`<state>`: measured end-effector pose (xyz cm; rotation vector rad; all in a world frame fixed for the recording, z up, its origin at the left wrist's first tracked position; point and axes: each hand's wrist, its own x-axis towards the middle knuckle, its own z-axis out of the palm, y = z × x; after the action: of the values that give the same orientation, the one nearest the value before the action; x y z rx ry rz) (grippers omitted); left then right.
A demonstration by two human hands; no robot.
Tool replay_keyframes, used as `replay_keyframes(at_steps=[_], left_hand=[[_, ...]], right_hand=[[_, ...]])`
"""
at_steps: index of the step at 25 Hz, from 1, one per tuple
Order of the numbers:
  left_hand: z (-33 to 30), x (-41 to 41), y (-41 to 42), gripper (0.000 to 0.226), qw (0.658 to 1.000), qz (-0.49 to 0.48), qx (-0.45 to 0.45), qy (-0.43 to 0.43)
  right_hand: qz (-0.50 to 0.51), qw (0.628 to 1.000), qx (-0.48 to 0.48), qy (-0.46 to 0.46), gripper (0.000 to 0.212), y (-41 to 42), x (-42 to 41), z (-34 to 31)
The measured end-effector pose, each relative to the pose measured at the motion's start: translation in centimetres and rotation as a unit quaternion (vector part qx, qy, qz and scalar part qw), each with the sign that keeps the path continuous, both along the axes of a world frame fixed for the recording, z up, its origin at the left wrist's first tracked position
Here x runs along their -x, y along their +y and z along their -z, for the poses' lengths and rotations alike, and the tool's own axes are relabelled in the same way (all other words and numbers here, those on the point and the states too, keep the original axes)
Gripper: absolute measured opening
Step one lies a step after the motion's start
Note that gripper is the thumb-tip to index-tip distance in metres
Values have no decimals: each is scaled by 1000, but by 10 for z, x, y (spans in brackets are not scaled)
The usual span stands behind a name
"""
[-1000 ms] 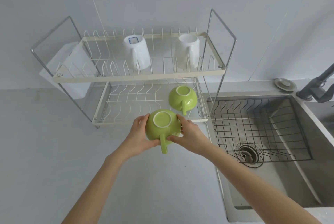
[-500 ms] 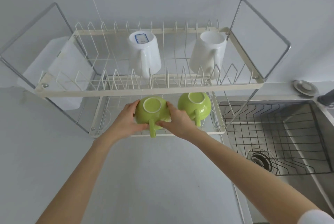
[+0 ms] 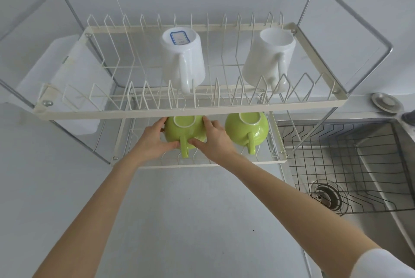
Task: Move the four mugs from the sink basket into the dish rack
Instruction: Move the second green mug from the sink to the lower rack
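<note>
Both hands clasp an upside-down green mug (image 3: pixel 183 133) on the lower tier of the cream wire dish rack (image 3: pixel 190 111), its handle pointing toward me. My left hand (image 3: pixel 152 139) grips its left side, my right hand (image 3: pixel 214 140) its right side. A second green mug (image 3: pixel 247 128) sits upside down just to the right on the same tier. On the upper tier stand two white mugs upside down, one with a blue label on its base (image 3: pixel 183 59) and one at the right (image 3: pixel 269 57). The black wire sink basket (image 3: pixel 341 161) holds no mugs.
The steel sink (image 3: pixel 381 210) with its drain (image 3: pixel 325 194) lies at the right, a round sink stopper (image 3: pixel 386 102) behind it. A white cutlery holder (image 3: pixel 67 80) hangs on the rack's left end. Grey counter (image 3: pixel 179 221) spreads in front of the rack.
Both hands carried the green mug from above the counter forward under the upper tier and onto the lower tier, left of the other green mug. The view moved closer to the rack.
</note>
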<state>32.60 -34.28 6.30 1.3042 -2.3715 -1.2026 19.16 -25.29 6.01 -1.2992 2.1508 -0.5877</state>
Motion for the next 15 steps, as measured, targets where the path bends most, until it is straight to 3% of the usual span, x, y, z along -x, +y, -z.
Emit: replay_keyframes(at_steps=[8,15], left_hand=[[-3,0,-4,82,998,39,-30,-34],[-7,-2,10,90,999,-8,-24,-43]], right_hand=[[4,1000,7,21,76,3,-2,1],[-41,999,-15,29,73,12,7,-9]])
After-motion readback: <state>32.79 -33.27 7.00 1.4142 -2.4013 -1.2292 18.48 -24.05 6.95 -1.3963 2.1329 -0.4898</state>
